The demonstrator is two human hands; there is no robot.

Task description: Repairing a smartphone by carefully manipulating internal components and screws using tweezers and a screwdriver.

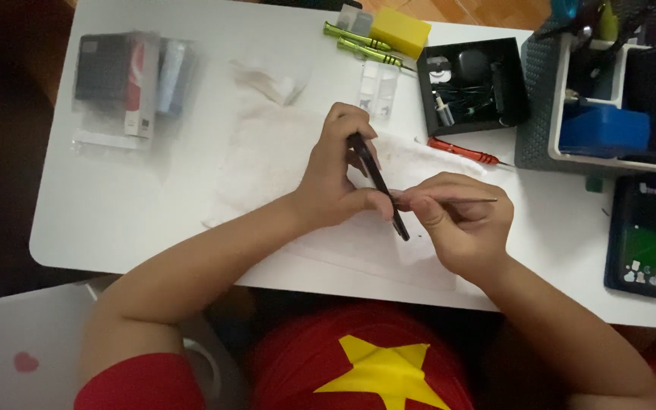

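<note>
The left hand (pixel 332 178) clamps a thin black phone (pixel 377 184) on edge above the white table (pixel 115 212), seemingly to steady it, while just beside that grip the right hand (pixel 461 224) pinches a slim metal tool (pixel 465 200) whose tip meets the phone's edge.

- left hand (pixel 335 178): bare, no rings, no watch, no glove; short plain nails
- right hand (pixel 461 224): bare too, nothing on wrist or fingers
- both forearms uncovered up to the elbows, no bands or bracelets
- red short sleeve (pixel 142 383) on the left upper arm, ends above the elbow, plain hem
- red shirt (pixel 305 364) across the chest, smooth fabric, no buttons or pockets showing
- large yellow five-pointed star (pixel 380 372) printed on the shirt front, lower part cut off by the frame edge
</note>
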